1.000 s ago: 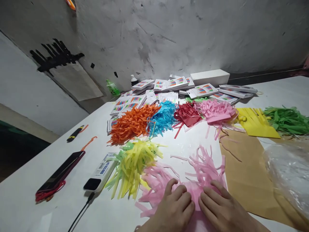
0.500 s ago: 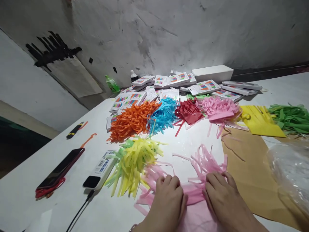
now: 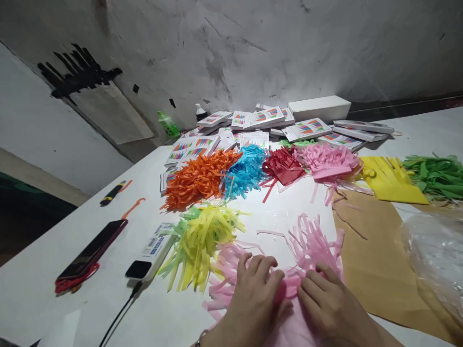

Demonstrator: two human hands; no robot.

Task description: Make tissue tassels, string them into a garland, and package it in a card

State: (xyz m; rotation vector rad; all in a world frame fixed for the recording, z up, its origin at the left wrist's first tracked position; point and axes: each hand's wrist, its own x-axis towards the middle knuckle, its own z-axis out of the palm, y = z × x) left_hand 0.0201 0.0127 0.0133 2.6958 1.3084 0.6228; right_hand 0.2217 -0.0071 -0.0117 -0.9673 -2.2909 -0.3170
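A sheet of pink tissue paper (image 3: 290, 285) with fringed strips at both sides lies on the table in front of me. Its middle is gathered into a narrow band between my hands. My left hand (image 3: 255, 294) is curled over the band from the left, its thumb beneath. From the other side my right hand (image 3: 321, 299) pinches the band, fingers bent together. Loose pink strips (image 3: 313, 241) fan out beyond my right hand, and more spread left of my left hand. A yellow and pale green tissue tassel (image 3: 208, 231) lies just beyond my left hand.
Orange (image 3: 198, 180), blue (image 3: 246, 171), red (image 3: 284, 166), pink and yellow tassels form a row behind. Flat printed boxes (image 3: 264, 118) are piled by the wall. A phone (image 3: 92, 250) and a white cabled device (image 3: 150, 255) lie left; brown paper (image 3: 372, 260) and clear plastic (image 3: 437, 250) lie right.
My hands have come closer together along the pink band, the right one moving left. The fingers of my left hand have lifted and shifted slightly right.
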